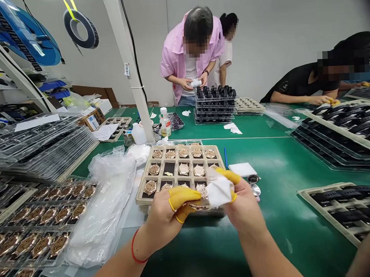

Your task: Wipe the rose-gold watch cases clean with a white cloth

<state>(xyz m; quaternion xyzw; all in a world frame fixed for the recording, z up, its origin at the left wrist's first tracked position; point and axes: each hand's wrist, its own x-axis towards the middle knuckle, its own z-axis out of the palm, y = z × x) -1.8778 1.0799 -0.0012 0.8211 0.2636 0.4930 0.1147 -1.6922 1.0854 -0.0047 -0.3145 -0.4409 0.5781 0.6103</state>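
Observation:
Yellow finger cots cover some fingers on both of my hands. My left hand (pixel 168 210) pinches a rose-gold watch case (pixel 196 205) by its edge, above the near side of a beige tray. My right hand (pixel 244 197) grips a folded white wiping cloth (pixel 219 191) right beside the watch case; the cloth hides part of it. Below them, the compartment tray (pixel 139 195) holds rows of rose-gold watch cases, backs up, on black pads. One compartment in the middle row (pixel 168 169) has only a small gold-coloured piece on its black pad.
Clear trays of watch cases (pixel 49 216) and plastic bags (pixel 99 207) lie left. A blue stick (pixel 225 157), white pad (pixel 243 170) and loupe-like item (pixel 253 178) sit right of the tray. Strap trays (pixel 326 214) stand farther right. Co-workers (pixel 193 48) work across the green table.

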